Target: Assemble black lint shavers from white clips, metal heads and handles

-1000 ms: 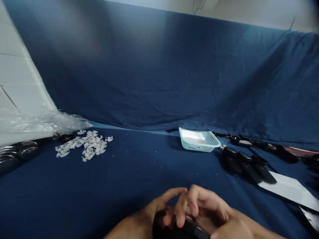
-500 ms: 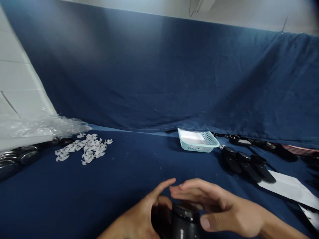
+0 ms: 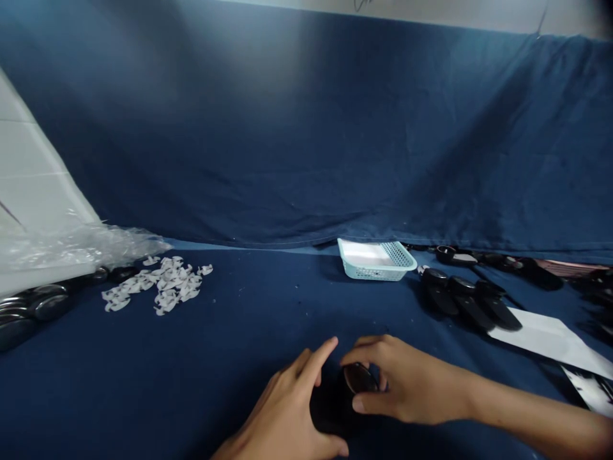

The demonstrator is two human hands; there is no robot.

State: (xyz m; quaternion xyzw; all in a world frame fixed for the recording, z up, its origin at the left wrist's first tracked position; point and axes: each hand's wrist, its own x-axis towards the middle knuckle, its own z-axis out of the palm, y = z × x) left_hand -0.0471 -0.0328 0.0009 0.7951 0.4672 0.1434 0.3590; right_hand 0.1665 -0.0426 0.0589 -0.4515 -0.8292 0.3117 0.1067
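Matt navy cloth (image 3: 287, 140), smooth pale-blue plastic basket (image 3: 376, 271), glossy black cylinder (image 3: 359, 378), probably plastic

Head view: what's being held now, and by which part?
The right hand holds a black cylindrical object by its glossy top, thumb and fingers around the rim; whether the left hand touches its side cannot be told.
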